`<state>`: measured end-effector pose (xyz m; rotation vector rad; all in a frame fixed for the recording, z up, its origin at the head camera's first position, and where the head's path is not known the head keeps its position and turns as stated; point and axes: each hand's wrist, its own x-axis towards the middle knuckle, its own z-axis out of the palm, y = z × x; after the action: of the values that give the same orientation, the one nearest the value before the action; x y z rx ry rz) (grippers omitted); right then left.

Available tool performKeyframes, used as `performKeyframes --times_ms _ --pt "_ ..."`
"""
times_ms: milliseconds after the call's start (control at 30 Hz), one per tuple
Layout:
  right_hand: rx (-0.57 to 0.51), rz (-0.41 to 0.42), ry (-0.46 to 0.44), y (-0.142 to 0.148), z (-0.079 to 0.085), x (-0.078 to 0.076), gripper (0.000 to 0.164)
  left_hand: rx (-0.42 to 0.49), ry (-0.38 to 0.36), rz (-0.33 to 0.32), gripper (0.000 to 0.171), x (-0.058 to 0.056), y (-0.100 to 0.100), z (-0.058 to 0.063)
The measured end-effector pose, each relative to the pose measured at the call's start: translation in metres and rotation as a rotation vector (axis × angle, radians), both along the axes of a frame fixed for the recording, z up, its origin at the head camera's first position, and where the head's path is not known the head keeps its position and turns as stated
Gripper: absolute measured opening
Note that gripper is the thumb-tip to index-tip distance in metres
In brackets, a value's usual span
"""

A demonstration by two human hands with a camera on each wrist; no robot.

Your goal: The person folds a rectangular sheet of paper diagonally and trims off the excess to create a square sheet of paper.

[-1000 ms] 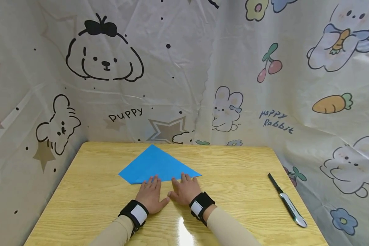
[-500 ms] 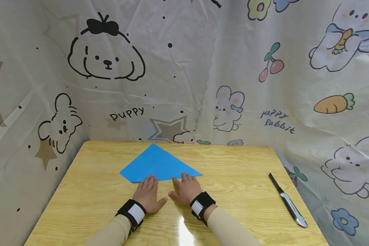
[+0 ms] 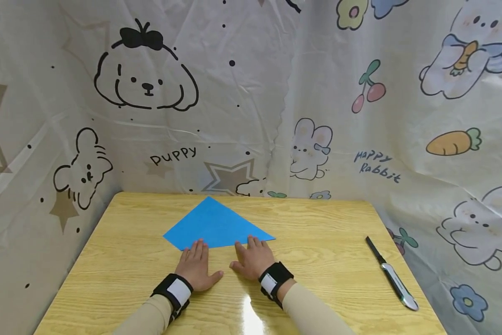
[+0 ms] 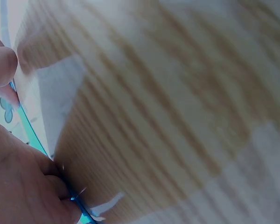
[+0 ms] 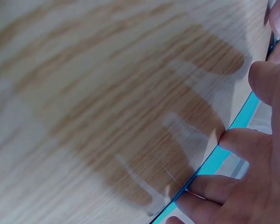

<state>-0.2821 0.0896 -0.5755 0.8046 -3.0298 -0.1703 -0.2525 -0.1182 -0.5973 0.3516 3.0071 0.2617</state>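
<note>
A sheet of blue paper (image 3: 213, 223), folded into a roughly triangular shape, lies flat on the wooden table with its long edge towards me. The left hand (image 3: 196, 268) rests its outstretched fingertips on that near edge, left of centre, thumb spread to the right. On the right part of the same edge lie the fingertips of the right hand (image 3: 255, 258), fingers extended. In the left wrist view the blue paper (image 4: 31, 133) shows as a thin strip by the fingers. From the right wrist, fingertips touch the paper (image 5: 213, 163) along its edge.
A utility knife (image 3: 391, 274) with a dark blade and grey-black handle lies near the right edge of the table (image 3: 317, 288). A curtain (image 3: 242, 93) printed with cartoon animals hangs behind the table and along both sides.
The left hand has slid leftward along the near edge of the blue paper, away from the right hand. The right hand stays in place on the edge.
</note>
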Motion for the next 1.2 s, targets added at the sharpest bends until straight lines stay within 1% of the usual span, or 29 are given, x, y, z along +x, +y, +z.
performKeyframes --times_ms 133,200,367,467,600,800,867,933,1200 --pt "-0.008 0.004 -0.002 0.0 0.003 0.0 0.064 0.019 0.001 0.012 0.094 0.002 -0.003 0.004" --pt "-0.008 0.005 -0.001 0.0 0.003 0.0 0.064 0.006 -0.001 0.015 0.094 0.004 -0.005 0.005" --pt "-0.013 0.001 -0.014 0.0 0.001 0.0 0.064 -0.002 0.005 0.018 0.096 0.006 -0.008 0.003" --pt "-0.025 -0.001 -0.016 0.0 0.0 -0.001 0.064 0.016 0.013 0.026 0.095 0.007 -0.009 0.002" --pt "-0.03 -0.003 -0.025 0.0 0.0 -0.001 0.065 0.003 0.006 0.042 0.094 0.007 -0.011 0.001" --pt "-0.02 -0.011 -0.032 0.0 -0.001 -0.001 0.065 0.03 -0.014 0.057 0.093 0.009 -0.015 0.007" --pt "-0.02 -0.015 -0.036 0.0 0.0 -0.001 0.065 0.021 -0.017 0.058 0.092 0.01 -0.017 0.009" --pt "-0.025 -0.018 -0.042 0.0 0.001 -0.001 0.065 0.003 -0.015 0.057 0.092 0.011 -0.019 0.011" --pt "-0.049 -0.017 -0.061 -0.001 0.005 0.002 0.064 0.008 0.004 0.06 0.089 0.019 -0.026 0.021"
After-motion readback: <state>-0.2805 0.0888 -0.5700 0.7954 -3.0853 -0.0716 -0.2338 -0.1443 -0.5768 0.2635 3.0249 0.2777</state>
